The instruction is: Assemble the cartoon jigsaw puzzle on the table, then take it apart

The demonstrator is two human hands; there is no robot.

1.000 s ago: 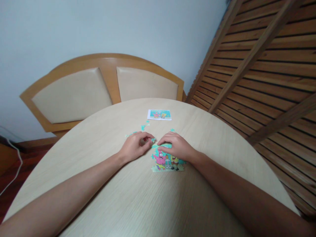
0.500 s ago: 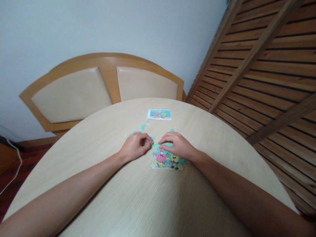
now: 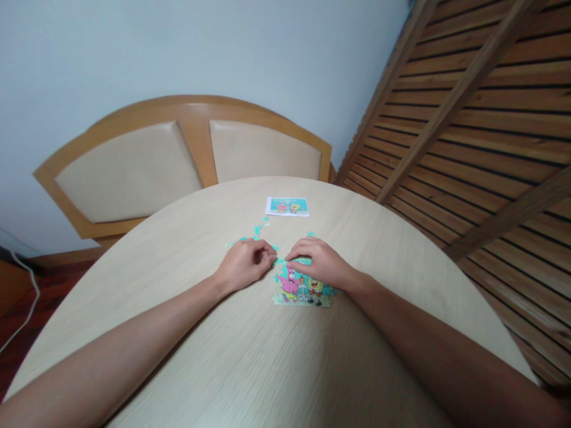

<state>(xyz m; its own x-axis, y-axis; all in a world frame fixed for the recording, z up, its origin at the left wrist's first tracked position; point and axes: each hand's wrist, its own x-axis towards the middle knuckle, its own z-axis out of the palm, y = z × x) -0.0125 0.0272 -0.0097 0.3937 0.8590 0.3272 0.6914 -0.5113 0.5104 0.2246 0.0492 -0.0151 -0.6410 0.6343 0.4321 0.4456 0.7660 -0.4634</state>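
Observation:
A partly joined jigsaw puzzle (image 3: 292, 295) with pink and yellow cartoon figures lies flat on the table. At its upper left, my left hand (image 3: 248, 263) is closed, thumb and forefinger pinched at a small teal jigsaw piece (image 3: 280, 260). My right hand (image 3: 322, 261) arches over the puzzle's top right part and hides some of it. Its thumb and fingertips close on the other side of the same small piece, at the puzzle's upper edge. Loose teal pieces (image 3: 257, 230) lie beyond my left hand, some partly covered by it.
A picture card (image 3: 289, 206) showing the same figures lies farther back on the round wooden table (image 3: 200, 356). One more loose piece (image 3: 311, 233) sits just beyond my right hand. A padded chair (image 3: 196, 107) stands behind the table, with a slatted wooden screen (image 3: 446, 131) at the right.
Hardly anything differs. Both hands stay in place at the small piece, with only a slight shift of the fingertips.

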